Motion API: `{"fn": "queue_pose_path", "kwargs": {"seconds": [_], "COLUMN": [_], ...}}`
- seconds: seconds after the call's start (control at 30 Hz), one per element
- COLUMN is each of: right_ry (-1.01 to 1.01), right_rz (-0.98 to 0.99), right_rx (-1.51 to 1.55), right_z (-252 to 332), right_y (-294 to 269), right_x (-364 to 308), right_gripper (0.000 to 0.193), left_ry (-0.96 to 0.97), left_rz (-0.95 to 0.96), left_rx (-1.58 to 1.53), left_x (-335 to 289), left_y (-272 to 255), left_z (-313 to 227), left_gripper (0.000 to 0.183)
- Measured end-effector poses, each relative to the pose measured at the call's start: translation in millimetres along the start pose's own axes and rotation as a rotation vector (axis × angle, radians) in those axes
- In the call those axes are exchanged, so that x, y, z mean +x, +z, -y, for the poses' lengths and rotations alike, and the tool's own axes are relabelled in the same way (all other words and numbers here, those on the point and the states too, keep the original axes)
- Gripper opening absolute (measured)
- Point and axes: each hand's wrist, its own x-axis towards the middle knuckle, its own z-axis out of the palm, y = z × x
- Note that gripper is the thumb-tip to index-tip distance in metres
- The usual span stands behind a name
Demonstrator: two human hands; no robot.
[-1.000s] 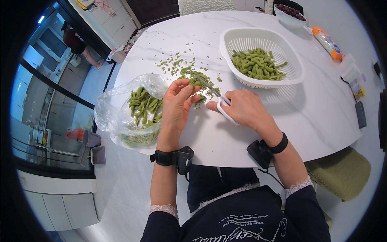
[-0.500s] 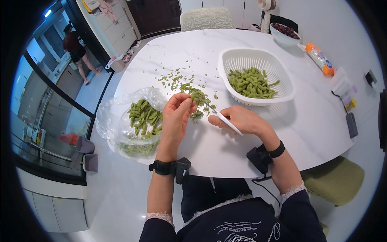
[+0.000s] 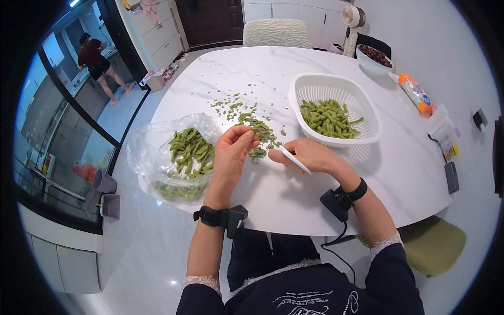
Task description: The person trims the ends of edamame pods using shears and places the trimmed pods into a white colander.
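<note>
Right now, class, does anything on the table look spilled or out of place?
Yes: loose green trimmings litter the tabletop beyond the left hand, untidy because the pods sit contained in bag and colander.

Clock centre: I set it between the hands.
Left hand (image 3: 234, 147): pinches a green pod (image 3: 255, 134), mostly hidden by fingers.
Right hand (image 3: 311, 155): grips white-handled scissors (image 3: 294, 159), tips toward half past ten.
Plastic bag (image 3: 143, 153): clear, nine o'clock, bagged pods (image 3: 190, 147) within.
Clippings (image 3: 235, 109): green, scattered, eleven o'clock, on white table (image 3: 391, 181).
White colander (image 3: 367, 107): two o'clock, part-filled with loose pods (image 3: 329, 118).
</note>
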Motion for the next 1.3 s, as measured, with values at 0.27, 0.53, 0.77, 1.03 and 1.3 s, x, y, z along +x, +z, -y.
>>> {"fn": "queue_pose_path", "kwargs": {"seconds": [0.27, 0.53, 0.77, 1.03, 1.3], "right_ry": [-0.004, 0.039, 0.035, 0.027, -0.071], "right_rz": [0.033, -0.012, -0.081, -0.121, -0.192], "right_rx": [0.065, 0.048, 0.041, 0.196, 0.478], "right_z": [-3.2, -0.5, -5.7, -19.3, -7.3], "right_y": [0.8, 1.1, 4.6, 14.0, 19.1], "right_x": [2.2, -4.5, -6.4, 3.0, -2.6], "right_gripper": [0.078, 0.079, 0.075, 0.076, 0.083], "left_ry": [-0.007, -0.008, 0.069, 0.058, 0.262], "left_rz": [-0.033, -0.048, -0.036, -0.01, 0.041], "left_rx": [0.011, 0.074, 0.083, 0.138, 0.532], "left_x": [0.0, 1.4, 6.0, 7.0, 4.3], "left_y": [1.0, -2.4, -8.8, -1.0, 52.6], "left_z": [1.0, 4.5, 5.9, -6.1, -52.4], "left_gripper": [0.014, 0.012, 0.012, 0.016, 0.012]}}
